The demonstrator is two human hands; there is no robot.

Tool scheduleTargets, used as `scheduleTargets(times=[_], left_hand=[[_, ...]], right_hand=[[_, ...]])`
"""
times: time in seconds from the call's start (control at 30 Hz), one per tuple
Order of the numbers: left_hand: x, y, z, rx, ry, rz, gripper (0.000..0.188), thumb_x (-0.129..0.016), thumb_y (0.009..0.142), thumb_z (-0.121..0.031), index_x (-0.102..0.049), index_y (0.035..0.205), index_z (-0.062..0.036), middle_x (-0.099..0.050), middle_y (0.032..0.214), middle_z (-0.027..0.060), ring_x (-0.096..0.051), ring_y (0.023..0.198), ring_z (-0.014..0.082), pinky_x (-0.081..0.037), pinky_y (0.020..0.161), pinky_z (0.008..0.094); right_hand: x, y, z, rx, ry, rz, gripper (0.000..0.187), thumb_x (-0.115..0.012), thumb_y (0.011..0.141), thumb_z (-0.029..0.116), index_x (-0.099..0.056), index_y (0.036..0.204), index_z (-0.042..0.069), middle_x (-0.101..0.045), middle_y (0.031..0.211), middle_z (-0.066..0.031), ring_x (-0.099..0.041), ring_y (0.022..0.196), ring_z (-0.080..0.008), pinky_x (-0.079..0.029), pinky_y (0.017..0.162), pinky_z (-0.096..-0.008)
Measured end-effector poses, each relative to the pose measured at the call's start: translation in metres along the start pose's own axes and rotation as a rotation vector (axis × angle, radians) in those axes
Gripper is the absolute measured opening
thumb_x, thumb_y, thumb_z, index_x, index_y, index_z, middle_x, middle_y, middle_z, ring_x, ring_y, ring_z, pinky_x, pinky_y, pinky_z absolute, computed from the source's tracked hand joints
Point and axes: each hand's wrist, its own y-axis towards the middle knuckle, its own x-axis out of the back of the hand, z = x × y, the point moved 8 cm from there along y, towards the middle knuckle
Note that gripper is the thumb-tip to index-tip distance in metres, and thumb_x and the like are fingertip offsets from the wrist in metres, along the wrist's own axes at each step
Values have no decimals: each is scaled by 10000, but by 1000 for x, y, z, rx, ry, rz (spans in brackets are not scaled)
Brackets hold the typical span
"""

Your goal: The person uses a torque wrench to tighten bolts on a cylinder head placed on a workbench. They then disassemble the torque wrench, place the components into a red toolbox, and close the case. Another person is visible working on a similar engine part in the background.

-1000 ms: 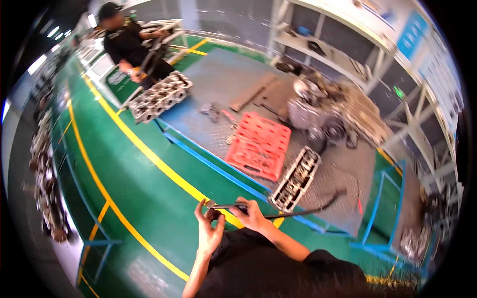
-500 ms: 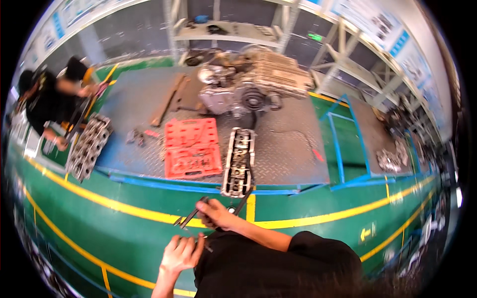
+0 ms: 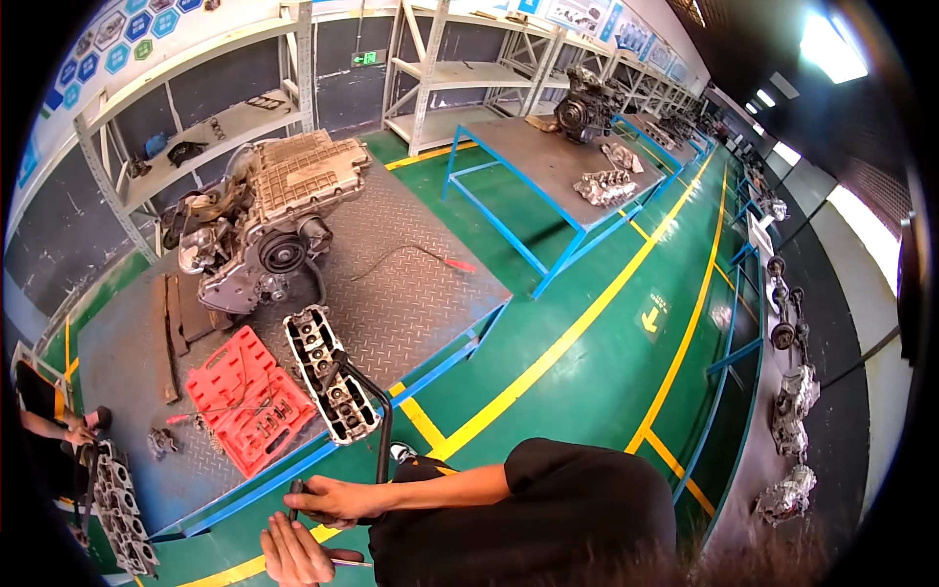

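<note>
Dark tool (image 3: 295, 486) stood roughly upright, short of the table (image 3: 421, 318); right hand (image 3: 337, 501) pinched it between thumb and fingers. View had swung right; left hand (image 3: 291, 553) had closed in just below, fingers pressed together, thin metal rod (image 3: 350, 563) poking out alongside, hold on it unclear. Handling so likely sat between the hands, off the cylinder head (image 3: 323, 367); black bar (image 3: 383, 440) overlapped that, contact unclear; red case (image 3: 217, 372) beside, engine (image 3: 279, 205) beyond

Head camera: head-worn, wide fisheye, facing down and forward
Hands (image 3: 337, 501): close, at lower edge
Bench (image 3: 416, 318): farther, left
</note>
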Motion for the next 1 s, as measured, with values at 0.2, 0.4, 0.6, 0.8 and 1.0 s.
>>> scheduleTargets(times=[0.2,0.4,0.6,0.8,1.0], left_hand=[[-38,-23,23,449,-452,-179,305,-588,834,-123,-608,1098,28,-682,1055,214,-679,879,340,-514,822,479],[-105,-103,10,1028,-695,-902,502,-439,994,-465,-591,973,13,-675,837,136,-646,674,263,-524,595,349],[-111,-113,5,1211,-819,-939,717,-349,966,-669,-576,923,9,-657,790,133,-619,637,233,-527,595,323],[-142,-171,11,1460,-1012,-1064,723,-342,947,-675,-588,801,-11,-627,757,120,-587,671,240,-496,621,376],[-89,-103,28,1393,-884,-931,645,-322,1010,-570,-513,733,-20,-628,668,126,-574,583,204,-465,550,300]], right_hand=[[28,12,-4,18,-133,-213,466,-533,992,503,-522,783,86,-398,543,34,-354,418,-68,-255,380,-246],[20,10,24,387,-566,-224,498,-577,986,444,-506,814,-18,-372,634,-40,-360,615,-136,-326,526,-338],[2,-9,43,417,-578,-80,414,-572,1001,346,-517,860,-40,-343,648,-116,-353,635,-165,-341,546,-381],[-15,8,44,407,-666,4,284,-659,947,243,-546,916,-16,-433,693,-91,-404,661,-158,-393,581,-363],[18,32,8,282,-659,-66,200,-736,885,164,-614,915,8,-602,675,-46,-483,613,-83,-414,523,-317]])
